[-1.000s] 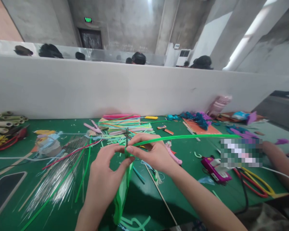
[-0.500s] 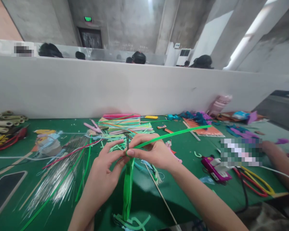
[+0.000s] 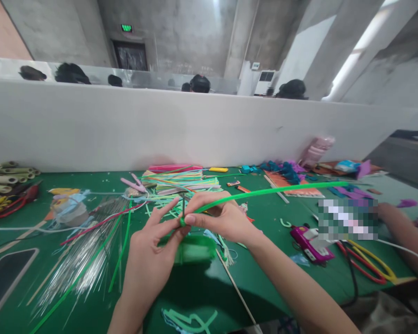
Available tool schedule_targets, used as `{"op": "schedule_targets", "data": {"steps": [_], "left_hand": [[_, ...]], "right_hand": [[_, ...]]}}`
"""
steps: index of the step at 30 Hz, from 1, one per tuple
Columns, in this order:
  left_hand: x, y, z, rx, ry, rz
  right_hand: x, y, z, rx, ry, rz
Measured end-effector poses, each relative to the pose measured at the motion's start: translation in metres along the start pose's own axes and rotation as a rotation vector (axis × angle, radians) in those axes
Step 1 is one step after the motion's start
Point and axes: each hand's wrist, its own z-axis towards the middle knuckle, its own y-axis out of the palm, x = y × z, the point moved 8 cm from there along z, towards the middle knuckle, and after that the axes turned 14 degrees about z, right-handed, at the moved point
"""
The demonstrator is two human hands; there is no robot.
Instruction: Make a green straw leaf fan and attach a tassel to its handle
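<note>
My left hand (image 3: 146, 253) pinches thin dark wires (image 3: 183, 204) that stick up between the fingertips, at a spot wrapped in green. My right hand (image 3: 223, 221) meets it there, thumb and index finger closed on a bright green pipe cleaner (image 3: 275, 189). The strip's long free end stretches away to the right. Below both hands hangs a broad green piece (image 3: 200, 250), blurred by motion; how it joins the wires is hidden by my fingers. Curled pale green scraps (image 3: 191, 320) lie on the table beneath.
On the green table (image 3: 278, 292) lie silvery wires (image 3: 87, 260), a phone (image 3: 7, 283), a heap of coloured strips (image 3: 188, 183) and a magenta device (image 3: 311, 243). Red-and-yellow handles (image 3: 367, 264) rest at the right, near another person's arm (image 3: 404, 232). A white partition (image 3: 160, 125) stands behind.
The green piece, hanging edge-on before, has swung round and shows broader and higher. The pipe cleaner's free end reaches further right. Both hands keep their pinch in nearly the same place.
</note>
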Motion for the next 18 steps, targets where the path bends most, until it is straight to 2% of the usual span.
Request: {"op": "schedule_targets", "data": {"steps": [3, 6, 10, 13, 16, 18], "left_hand": [[-0.003, 0.006, 0.001, -0.083, 0.000, -0.027], [-0.003, 0.010, 0.002, -0.132, -0.021, -0.040], [-0.007, 0.000, 0.002, 0.010, -0.133, 0.051], [-0.008, -0.006, -0.002, 0.096, -0.172, 0.068], [-0.009, -0.007, -0.004, 0.112, -0.150, -0.004], [-0.010, -0.006, -0.004, 0.077, -0.118, -0.076]], "right_hand": [[0.004, -0.001, 0.000, 0.000, 0.022, 0.066], [0.006, -0.003, 0.001, 0.040, 0.027, 0.018], [0.002, -0.006, 0.000, 0.133, 0.001, -0.106], [0.002, -0.004, 0.000, 0.136, -0.015, -0.096], [0.004, -0.001, 0.000, 0.108, 0.026, -0.038], [0.006, 0.002, 0.001, 0.053, 0.063, 0.049]]}}
